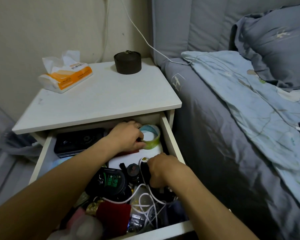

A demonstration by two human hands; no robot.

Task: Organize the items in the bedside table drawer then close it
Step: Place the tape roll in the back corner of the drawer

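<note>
Bedside table point(100, 99), white, sits left-centre of frame w/ its drawer point(171, 135) pulled out toward bottom edge, still open and crowded.

Left hand point(126, 135) reaches in at centre frame, fingers curled on the rim of a tape roll point(150, 136) (greenish-yellow, pale blue top edge) at the drawer's upper right corner; roll stands on a white flat item point(128, 160). A ring shows on one finger.

Right hand point(161, 168), lower centre-right, is curled tight round a black object point(145, 170) near the drawer's right wall; what it is can't be told. White cable point(145, 196) loops under & below this hand, tangled toward bottom centre.

Other drawer stuff: black flat case point(80, 141) upper left of drawer; black round container point(109, 182) w/ green label, Chinese chars, not legible; small dark jar point(133, 170) just beside it; dark red pouch point(114, 215) w/ gold item at bottom centre; blurred pink-grey thing at bottom left, too close to id.

On tabletop: tissue pack point(66, 77), orange/white, upper left, printed text upside-down and too small to read; dark round lidded box point(127, 62) at top centre. Bed point(232, 135) w/ grey-blue sheet, light blue blanket & pillow fills the right side; a white charger lead point(145, 40) runs from the wall onto it.
</note>
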